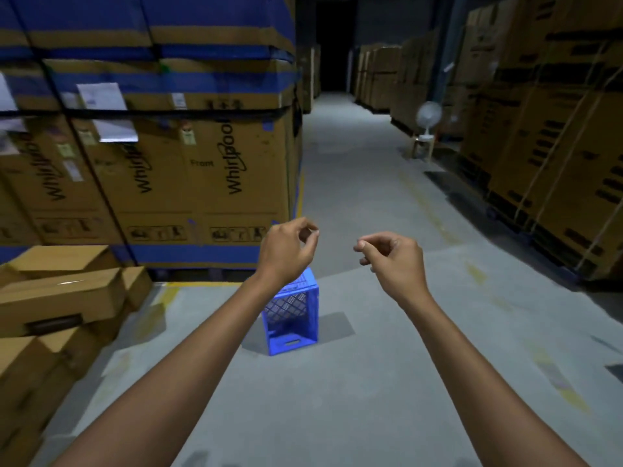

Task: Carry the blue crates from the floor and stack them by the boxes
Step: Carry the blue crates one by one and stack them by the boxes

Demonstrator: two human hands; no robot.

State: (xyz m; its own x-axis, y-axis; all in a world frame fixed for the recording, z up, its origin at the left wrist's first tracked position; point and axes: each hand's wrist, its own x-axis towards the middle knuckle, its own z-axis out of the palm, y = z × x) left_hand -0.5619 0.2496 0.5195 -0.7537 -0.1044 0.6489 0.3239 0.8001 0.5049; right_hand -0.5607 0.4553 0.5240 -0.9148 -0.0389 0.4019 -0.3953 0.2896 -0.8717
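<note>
One blue plastic crate (293, 318) stands on the grey floor ahead of me, its lattice side and a handle slot facing me. Both my arms are stretched out in front, above the crate and apart from it. My left hand (290, 247) hovers over the crate's far top edge, fingers curled inward, holding nothing. My right hand (392, 256) hangs to the right of the crate, fingers loosely curled too, with nothing in it. Tall strapped cardboard boxes (188, 156) rise just behind the crate on the left.
Several smaller cardboard boxes (57, 298) lie piled at the lower left. More stacked cartons (553, 156) line the right side of the aisle. A white fan on a small stool (426, 129) stands by them. The aisle floor (350, 170) runs on into darkness.
</note>
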